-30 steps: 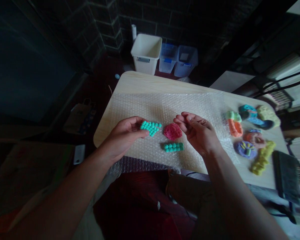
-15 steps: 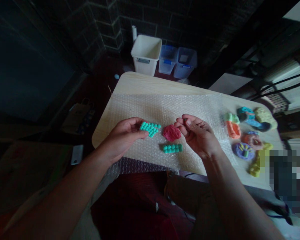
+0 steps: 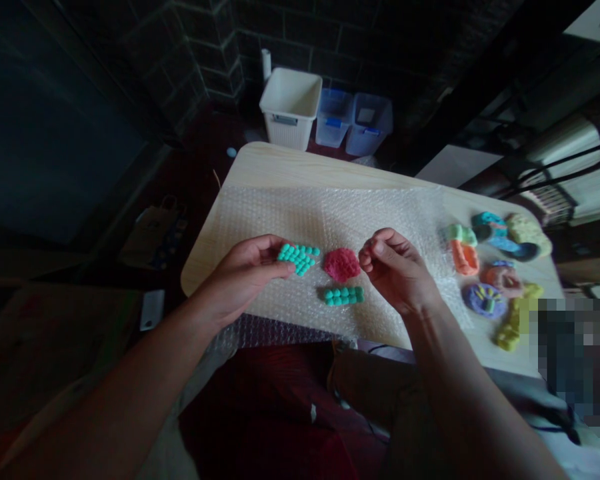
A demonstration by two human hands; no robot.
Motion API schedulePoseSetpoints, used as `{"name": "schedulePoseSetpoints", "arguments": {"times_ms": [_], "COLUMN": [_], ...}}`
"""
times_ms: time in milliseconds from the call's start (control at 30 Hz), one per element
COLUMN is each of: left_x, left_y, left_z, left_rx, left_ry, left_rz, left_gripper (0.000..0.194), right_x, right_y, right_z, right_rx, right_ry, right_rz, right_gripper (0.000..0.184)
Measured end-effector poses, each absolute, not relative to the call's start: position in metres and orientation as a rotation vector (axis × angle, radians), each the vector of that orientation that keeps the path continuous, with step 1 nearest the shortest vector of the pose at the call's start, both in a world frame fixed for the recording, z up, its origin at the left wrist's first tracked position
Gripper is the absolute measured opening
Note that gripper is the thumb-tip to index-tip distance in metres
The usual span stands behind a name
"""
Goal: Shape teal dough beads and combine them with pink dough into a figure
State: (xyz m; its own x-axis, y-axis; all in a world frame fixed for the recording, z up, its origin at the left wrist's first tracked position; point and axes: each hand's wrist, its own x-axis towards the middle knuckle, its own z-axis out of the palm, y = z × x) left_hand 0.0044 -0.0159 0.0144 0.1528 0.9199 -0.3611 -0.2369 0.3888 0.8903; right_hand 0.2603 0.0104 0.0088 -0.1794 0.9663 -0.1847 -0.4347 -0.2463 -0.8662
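One green piece point(image 3: 296, 257), rows beaded but seemingly unfinished, I'm clamping in my left hand point(image 3: 247, 263), right hand point(image 3: 399, 270) hovering opposite, fingertips together.

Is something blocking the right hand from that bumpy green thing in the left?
Nothing visible blocks the right hand from the held green piece. The pink lump shows between them, but lies on the bubble wrap, seemingly lower.

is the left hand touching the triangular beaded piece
Touching: the head view shows the left hand gripping the beaded piece, its thumb against the piece's left end.
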Motion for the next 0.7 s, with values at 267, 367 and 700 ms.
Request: {"name": "schedulePoseSetpoints", "arguments": {"times_ms": [267,367,700], "left_x": [0.004,0.003,0.008], "left_y": [-0.017,-0.017,-0.014], "left_z": [0.014,0.012,0.014], "left_rx": [0.847,0.850,0.843], "left_ry": [1.117,1.122,1.171], "left_rz": [0.892,0.885,0.804], "left_gripper": [0.022,0.023,0.031], "right_x": [0.260,0.260,0.261], "right_y": [0.012,0.013,0.014], "right_z": [0.003,0.001,-0.005], "right_rx": [-0.906,-0.926,-0.915], "right_ry": [-0.755,-0.759,-0.742], "right_rz": [1.764,1.767,1.683], "right_gripper": [0.021,0.020,0.021]}}
